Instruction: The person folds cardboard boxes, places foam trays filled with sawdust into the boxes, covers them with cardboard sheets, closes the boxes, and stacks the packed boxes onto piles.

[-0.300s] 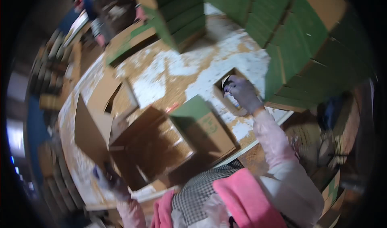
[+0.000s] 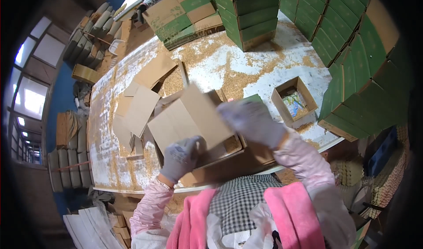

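Observation:
A large brown cardboard carton (image 2: 189,117) with a green side lies in front of me on the white table (image 2: 264,79). My left hand (image 2: 183,156), in a grey glove, grips the near edge of its upper flap. My right hand (image 2: 251,122), also gloved and blurred by motion, is over the carton's right end by the green side. Whether it grips the carton is unclear. A small open brown box (image 2: 294,100) with packets inside stands to the right, apart from both hands.
Tall stacks of green-and-brown cartons (image 2: 361,68) line the right side, and more stacks (image 2: 251,15) stand at the back. Flat cardboard sheets (image 2: 141,108) lie to the left. Tan husks are scattered over the table. Another person's gloved hands (image 2: 143,9) work at the far end.
My right hand has left the small open box and come back left to the large carton. My left hand has risen from the table's near edge onto the carton's flap, which is now folded over.

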Demonstrator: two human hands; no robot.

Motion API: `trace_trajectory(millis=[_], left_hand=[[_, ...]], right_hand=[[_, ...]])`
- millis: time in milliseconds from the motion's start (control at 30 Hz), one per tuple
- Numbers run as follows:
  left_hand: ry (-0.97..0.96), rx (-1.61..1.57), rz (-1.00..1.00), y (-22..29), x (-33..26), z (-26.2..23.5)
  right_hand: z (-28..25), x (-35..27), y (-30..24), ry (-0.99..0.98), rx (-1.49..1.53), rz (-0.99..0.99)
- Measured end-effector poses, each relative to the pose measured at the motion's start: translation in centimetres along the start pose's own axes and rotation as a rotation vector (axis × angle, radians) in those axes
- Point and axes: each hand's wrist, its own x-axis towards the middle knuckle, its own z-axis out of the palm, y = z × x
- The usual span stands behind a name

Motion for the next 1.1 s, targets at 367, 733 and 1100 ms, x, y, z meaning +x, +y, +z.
trace_trajectory(millis=[367, 733, 1100], left_hand=[[0.08, -0.69, -0.254, -5.9, -3.7, -4.3], [0.377, -1.359, -0.599, -6.5, -4.8, 8.3], [0.182, -1.611, -0.277, -7.0, 0.4, 2.2]], right_hand=[[3.5, 1.3, -2.3, -0.321, 0.191, -0.128], [11.9, -1.5, 2.0, -0.144, -0.074, 0.325], [5.5, -6.4, -1.5, 0.193, 1.199, 0.562]])
